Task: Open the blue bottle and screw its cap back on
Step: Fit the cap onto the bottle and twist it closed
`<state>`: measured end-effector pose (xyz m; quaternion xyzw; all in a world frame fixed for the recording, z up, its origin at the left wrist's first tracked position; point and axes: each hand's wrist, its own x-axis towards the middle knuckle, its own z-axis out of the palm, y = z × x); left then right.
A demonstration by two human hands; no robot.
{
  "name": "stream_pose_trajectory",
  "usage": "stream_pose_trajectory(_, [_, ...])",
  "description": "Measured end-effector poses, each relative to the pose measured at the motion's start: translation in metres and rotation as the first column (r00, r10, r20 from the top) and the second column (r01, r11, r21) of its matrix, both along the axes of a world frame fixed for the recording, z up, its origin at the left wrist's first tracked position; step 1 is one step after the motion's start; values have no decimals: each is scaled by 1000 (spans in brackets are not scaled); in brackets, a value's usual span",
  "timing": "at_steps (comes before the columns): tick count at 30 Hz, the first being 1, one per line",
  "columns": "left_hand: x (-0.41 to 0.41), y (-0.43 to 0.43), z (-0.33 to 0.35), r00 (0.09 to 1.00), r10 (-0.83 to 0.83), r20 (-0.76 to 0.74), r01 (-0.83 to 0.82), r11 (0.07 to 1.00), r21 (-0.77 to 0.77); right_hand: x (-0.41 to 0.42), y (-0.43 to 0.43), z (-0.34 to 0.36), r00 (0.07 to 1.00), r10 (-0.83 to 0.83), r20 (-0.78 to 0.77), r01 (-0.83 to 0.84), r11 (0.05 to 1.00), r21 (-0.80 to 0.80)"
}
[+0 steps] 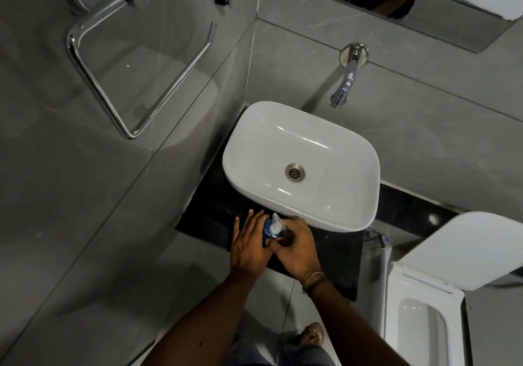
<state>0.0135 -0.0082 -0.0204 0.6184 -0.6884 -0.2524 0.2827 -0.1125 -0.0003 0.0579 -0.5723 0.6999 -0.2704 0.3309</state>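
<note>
Bottle (267,231) upright on counter (334,255) by sink (300,164), cap (275,224) on; 2 hands wrapped round it: L (249,248) at side, R (295,248) w/ fingers closed on body.

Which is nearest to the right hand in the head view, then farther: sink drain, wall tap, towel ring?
From the right hand:
1. Sink drain, in the basin just beyond the hand.
2. Wall tap, on the wall behind the basin.
3. Towel ring, far off on the left wall.

The walls (424,127) are big grey tiles. A white sink (339,212) sits on a black counter (215,204) under a shiny tap (343,85). A white toilet (424,309) stands right. A silver towel bar (93,82) hangs left. The floor (184,263) is grey.
</note>
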Motion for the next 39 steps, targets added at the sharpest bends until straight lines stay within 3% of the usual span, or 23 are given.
stream_pose_trajectory(3, [-1, 1, 0, 1000, 0, -3, 0, 1000, -9, -6, -5, 1, 992, -118, 31, 119, 992, -36])
stream_pose_trajectory(7, [-2, -1, 2, 1000, 7, -7, -7, 1000, 0, -11, -9, 1, 996, 71, 54, -74, 996, 46])
stream_pose_trajectory(14, [-1, -1, 5, 1000, -5, 8, 4, 1000, 31, 2, -10, 0, 991, -117, 62, 114, 992, 55])
stream_pose_trajectory(18, [-2, -2, 4, 1000, -9, 10, 8, 999, 43, -2, -5, 8, 989, -148, 20, 148, 988, -36])
stream_pose_trajectory(21, [-1, -2, 2, 1000, 7, -28, -7, 1000, 0, -5, -13, 18, 994, -45, -101, 37, 996, -78])
stream_pose_trajectory(23, [-2, -2, 2, 999, 17, -43, -17, 1000, -19, -11, -20, 27, 975, 115, -192, -128, 990, -61])
stream_pose_trajectory(26, [-3, -3, 0, 999, 19, -31, -20, 1000, -6, -23, -31, 41, 871, 413, -266, -428, 904, 1])
stream_pose_trajectory(29, [-2, -4, 0, 1000, 16, -8, -16, 1000, 15, -27, -45, 51, 723, 584, -370, -596, 798, 94])
stream_pose_trajectory(34, [-3, -5, 3, 1000, 9, 15, -10, 999, 47, -26, -55, 56, 588, 651, -480, -702, 706, 97])
stream_pose_trajectory(39, [-4, -3, 4, 1000, 14, 25, -15, 998, 58, -30, -52, 52, 577, 652, -491, -724, 687, 63])
